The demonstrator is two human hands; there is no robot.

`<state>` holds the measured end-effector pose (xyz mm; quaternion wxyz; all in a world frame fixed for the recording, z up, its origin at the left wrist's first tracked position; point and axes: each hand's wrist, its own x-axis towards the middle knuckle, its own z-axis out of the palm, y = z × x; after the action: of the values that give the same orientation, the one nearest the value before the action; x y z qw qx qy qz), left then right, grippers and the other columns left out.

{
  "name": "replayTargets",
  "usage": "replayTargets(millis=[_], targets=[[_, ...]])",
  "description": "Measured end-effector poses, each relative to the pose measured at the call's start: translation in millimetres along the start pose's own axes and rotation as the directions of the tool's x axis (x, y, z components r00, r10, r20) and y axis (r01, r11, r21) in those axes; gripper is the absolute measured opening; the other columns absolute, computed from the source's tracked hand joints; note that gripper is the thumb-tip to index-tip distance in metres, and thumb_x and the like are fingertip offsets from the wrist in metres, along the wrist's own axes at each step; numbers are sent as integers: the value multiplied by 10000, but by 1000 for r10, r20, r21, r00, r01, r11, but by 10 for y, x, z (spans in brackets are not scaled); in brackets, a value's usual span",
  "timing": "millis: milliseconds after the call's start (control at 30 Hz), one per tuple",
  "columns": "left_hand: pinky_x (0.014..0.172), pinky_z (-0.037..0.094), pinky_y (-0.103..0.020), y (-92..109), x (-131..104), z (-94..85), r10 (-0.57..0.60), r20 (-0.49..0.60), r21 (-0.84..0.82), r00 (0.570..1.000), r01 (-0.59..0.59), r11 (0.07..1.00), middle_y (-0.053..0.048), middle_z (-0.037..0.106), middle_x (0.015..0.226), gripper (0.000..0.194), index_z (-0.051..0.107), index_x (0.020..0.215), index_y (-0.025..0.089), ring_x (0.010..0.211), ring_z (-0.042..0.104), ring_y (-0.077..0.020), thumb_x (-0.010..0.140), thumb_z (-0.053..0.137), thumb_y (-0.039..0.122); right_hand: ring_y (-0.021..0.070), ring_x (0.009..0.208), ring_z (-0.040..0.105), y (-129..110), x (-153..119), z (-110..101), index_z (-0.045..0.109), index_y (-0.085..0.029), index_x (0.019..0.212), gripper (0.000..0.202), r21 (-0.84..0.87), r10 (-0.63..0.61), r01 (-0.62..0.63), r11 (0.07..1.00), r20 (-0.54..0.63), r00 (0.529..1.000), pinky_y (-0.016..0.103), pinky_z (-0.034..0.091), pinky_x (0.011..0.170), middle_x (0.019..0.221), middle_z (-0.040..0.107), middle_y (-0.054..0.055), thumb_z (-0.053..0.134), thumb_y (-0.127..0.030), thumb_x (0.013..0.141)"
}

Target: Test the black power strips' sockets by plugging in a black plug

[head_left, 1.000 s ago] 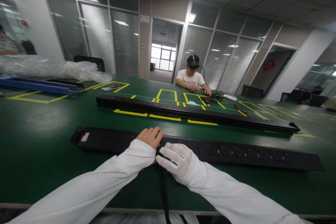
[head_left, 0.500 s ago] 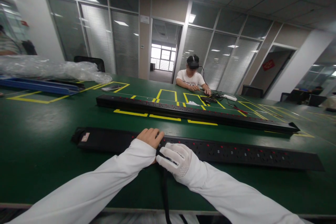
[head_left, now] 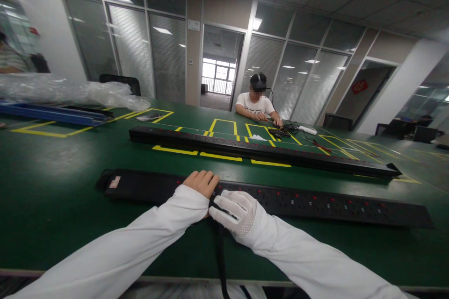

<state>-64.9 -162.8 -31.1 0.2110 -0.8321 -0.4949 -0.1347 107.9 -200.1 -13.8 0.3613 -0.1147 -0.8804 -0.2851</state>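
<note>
Left hand (head_left: 201, 184) and right hand (head_left: 235, 210) overlie the near strip (head_left: 336, 206) (grip hidden, can't tell); far strip (head_left: 182, 137) beyond.

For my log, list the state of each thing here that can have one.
Left hand, bare, on the near strip
Right hand, gloved, fingers bent
Near strip, sockets up
Far strip, lying down
Black cable, uncoiled
Plastic wrap, crumpled
Doorway, open
</note>
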Motion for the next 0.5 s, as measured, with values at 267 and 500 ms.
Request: replayTargets(millis=[267,500], targets=[[662,291,-349,-23,-7,-13,22,37,4,999,-22,1000,-110,511,1063,514,479,1071,162,854,459,-244,585,528,320,156,945,496,-2,24,-6,600,-205,958,217,-3,11,-11,1000,10,1000,284,455,757,988,585,18,471,-148,793],[645,292,-353,9,-3,-25,-4,41,25,999,3,1000,-106,520,986,510,475,1093,179,812,459,-245,600,519,303,158,968,491,-4,-13,18,591,-210,978,215,-13,13,-12,1000,27,1000,289,450,768,1022,574,21,498,-166,789]])
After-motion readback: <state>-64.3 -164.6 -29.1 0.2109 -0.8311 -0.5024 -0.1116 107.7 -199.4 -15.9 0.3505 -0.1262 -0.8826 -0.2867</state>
